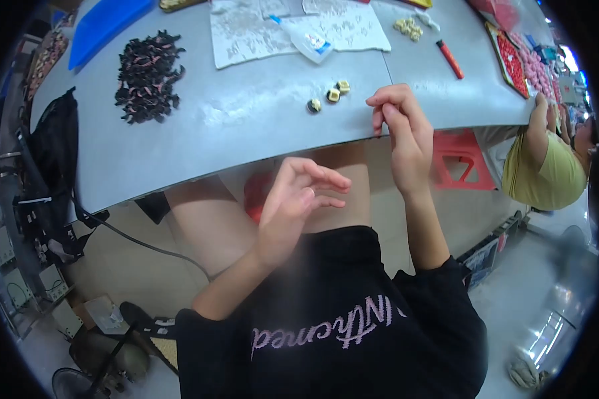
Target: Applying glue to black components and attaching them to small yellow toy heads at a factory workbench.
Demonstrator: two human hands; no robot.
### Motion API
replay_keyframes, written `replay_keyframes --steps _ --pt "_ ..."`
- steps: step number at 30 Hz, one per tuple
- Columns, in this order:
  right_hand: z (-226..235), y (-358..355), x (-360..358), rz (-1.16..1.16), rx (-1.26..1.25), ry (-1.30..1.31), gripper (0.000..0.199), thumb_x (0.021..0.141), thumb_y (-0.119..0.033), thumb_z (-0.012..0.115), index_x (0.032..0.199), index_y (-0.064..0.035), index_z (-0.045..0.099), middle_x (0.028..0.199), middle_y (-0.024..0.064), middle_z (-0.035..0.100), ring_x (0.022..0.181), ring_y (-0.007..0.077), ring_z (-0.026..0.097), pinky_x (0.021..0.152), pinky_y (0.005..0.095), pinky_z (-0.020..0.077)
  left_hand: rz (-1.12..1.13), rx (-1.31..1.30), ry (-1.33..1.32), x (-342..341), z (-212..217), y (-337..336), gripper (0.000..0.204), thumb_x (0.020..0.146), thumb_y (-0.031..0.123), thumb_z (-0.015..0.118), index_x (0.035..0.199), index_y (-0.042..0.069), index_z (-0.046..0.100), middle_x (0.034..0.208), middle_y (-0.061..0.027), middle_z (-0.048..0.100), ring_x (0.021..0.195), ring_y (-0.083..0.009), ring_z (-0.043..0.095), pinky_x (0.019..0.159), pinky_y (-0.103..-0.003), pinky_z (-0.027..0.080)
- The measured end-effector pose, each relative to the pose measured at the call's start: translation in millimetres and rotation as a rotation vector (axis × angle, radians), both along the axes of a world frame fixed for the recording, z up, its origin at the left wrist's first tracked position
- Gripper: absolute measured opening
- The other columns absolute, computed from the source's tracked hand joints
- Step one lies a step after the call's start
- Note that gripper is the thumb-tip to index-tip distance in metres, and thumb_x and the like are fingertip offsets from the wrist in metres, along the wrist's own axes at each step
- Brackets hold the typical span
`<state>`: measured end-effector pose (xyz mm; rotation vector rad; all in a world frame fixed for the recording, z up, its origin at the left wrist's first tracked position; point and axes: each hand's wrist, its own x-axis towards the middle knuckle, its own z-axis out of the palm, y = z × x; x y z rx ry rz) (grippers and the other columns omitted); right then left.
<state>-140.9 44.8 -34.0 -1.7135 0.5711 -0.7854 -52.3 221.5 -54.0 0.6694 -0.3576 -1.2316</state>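
Observation:
My left hand (293, 199) is raised over my lap, below the table's front edge, its fingers apart and curved to the right. Nothing shows between them. At the table's edge is my right hand (406, 133), with thumb and bent fingers drawn together; whatever they hold, if anything, is hidden. Just left of it, three small cream pieces (333, 96) with dark sides lie in a slanting row on the grey table (259, 106). Behind them, a clear squeeze bottle (307, 43) with a blue tip lies across a white board (236, 56).
A heap of black and pink curled pieces (150, 80) is at left, beside a blue tray (106, 30). Cream pieces (408, 28) and a red tube (450, 60) lie at right. A red tray (508, 58) and a person in yellow-green (546, 159) are farther right, past a red stool (456, 156).

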Motion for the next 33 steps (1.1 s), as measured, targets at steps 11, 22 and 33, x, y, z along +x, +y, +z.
replay_keyframes --steps 11,22,33 --pt "8.1 15.4 46.2 -0.062 -0.929 0.601 0.048 0.079 -0.042 0.064 0.096 0.0014 0.05 0.084 0.0141 0.052 0.08 0.0307 0.055 0.066 0.0393 0.0458 0.027 0.007 -0.119 -0.1 0.0 24.0 0.015 0.09 0.014 0.04 0.099 0.003 0.043 0.103 -0.0139 0.057 0.1 -0.0179 0.054 0.086 -0.031 0.042" --pt "3.9 -4.3 44.3 0.069 -0.916 0.588 0.031 0.084 -0.031 0.061 0.089 -0.0031 0.049 0.084 0.0111 0.059 0.076 0.0287 0.06 0.062 0.0373 0.0476 0.029 0.102 -0.18 -5.3 -18.8 33.0 0.017 0.091 0.02 0.043 0.097 0.005 0.046 0.1 -0.0111 0.059 0.095 -0.0156 0.053 0.087 -0.03 0.04" --pt "12.8 -9.0 36.7 0.124 -0.779 0.624 0.037 0.081 -0.029 0.068 0.099 -0.0041 0.049 0.079 0.011 0.058 0.067 0.0256 0.058 0.061 0.0354 0.0465 0.103 0.14 -0.404 -5.0 -12.9 22.0 0.009 0.091 0.01 0.047 0.096 0.002 0.049 0.093 -0.008 0.059 0.086 -0.0111 0.054 0.08 -0.026 0.044"
